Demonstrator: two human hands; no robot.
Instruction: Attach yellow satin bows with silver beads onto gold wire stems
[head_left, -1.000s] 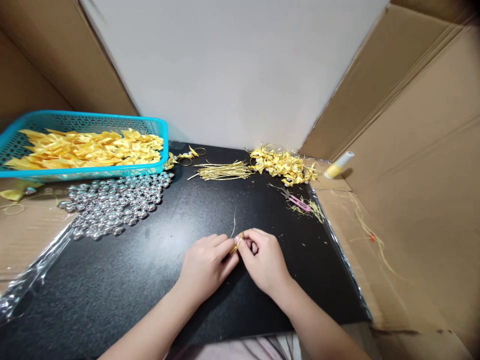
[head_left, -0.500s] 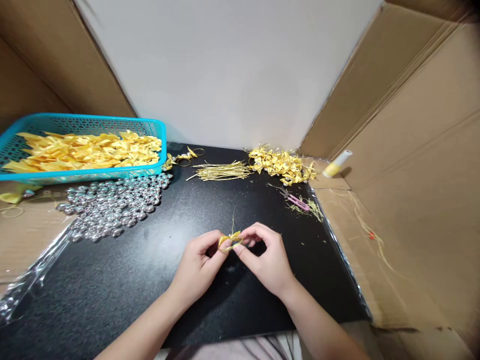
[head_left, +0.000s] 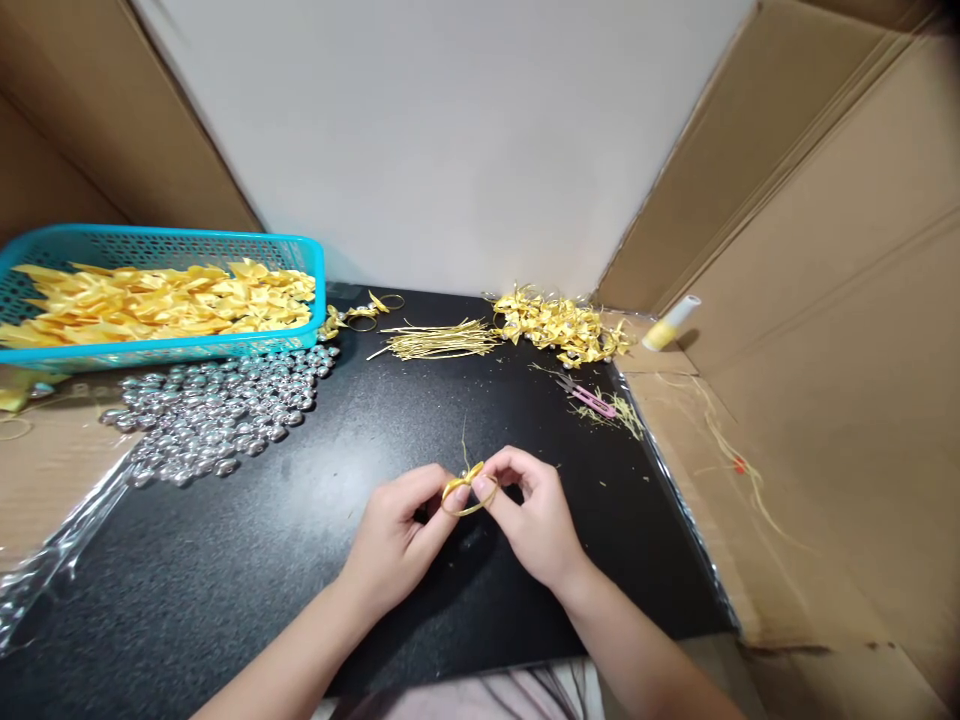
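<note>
Over the front middle of the black table, my left hand [head_left: 409, 525] and my right hand [head_left: 529, 515] pinch a small yellow ribbon bow [head_left: 459, 482] from its two sides. A gold cord loop [head_left: 471, 511] hangs below the bow, between my thumbs. One thin loose end of cord [head_left: 464, 440] sticks up behind it. Both hands are closed, fingertips nearly touching. My fingers hide part of the bow, and a small shiny spot at its middle is too small to make out.
At the back left a blue basket [head_left: 322, 290] holds yellow ribbon pieces; silver beads [head_left: 225, 410] lie before it. Gold cords [head_left: 439, 340] and finished-looking bows [head_left: 559, 325] lie at the back. Pink thread snips [head_left: 592, 400] rest on cord scraps at right, near a thread spool [head_left: 671, 323].
The cord loop has tilted and shows wider below the bow. My right thumb has shifted up onto the bow's side. The whole view has moved slightly.
</note>
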